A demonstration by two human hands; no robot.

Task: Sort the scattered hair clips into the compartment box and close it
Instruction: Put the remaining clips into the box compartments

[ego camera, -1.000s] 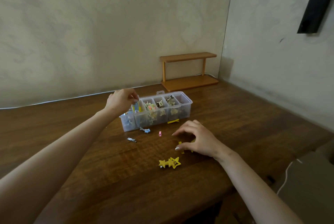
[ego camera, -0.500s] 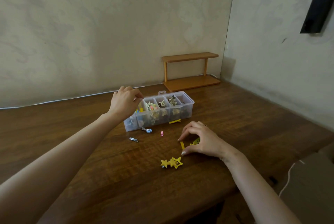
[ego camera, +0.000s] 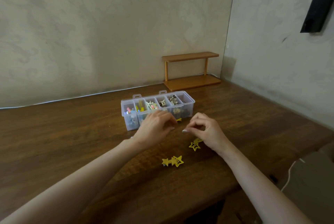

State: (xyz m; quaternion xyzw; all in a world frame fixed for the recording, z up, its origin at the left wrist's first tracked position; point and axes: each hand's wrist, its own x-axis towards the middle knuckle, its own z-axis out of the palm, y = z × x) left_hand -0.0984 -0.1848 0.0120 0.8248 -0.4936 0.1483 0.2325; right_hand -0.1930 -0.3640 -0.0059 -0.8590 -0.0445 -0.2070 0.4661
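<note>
Hair clips [ego camera: 151, 106] in mixed colours are filling the divided cells of the compartment box [ego camera: 188, 111], a long, clear plastic case that is sitting open near the middle of the dark, grainy wooden table [ego camera: 72, 142]. More clips are lying loose in front of it: a slim yellow clip [ego camera: 179, 120] touching the box's front wall, an outline star clip [ego camera: 194, 146] beside the right wrist, and a double star clip [ego camera: 173, 161] nearer the table edge. The left hand [ego camera: 155, 128] is hovering just before the box with its fingers curled downward beside the slim yellow clip; I cannot tell whether they are gripping anything. The right hand [ego camera: 205, 129] is hanging above the table, thumb and forefinger meeting in a ring, possibly pinching something too small to see. A smooth two-tier wooden shelf [ego camera: 191, 69] is standing in the corner behind.
</note>
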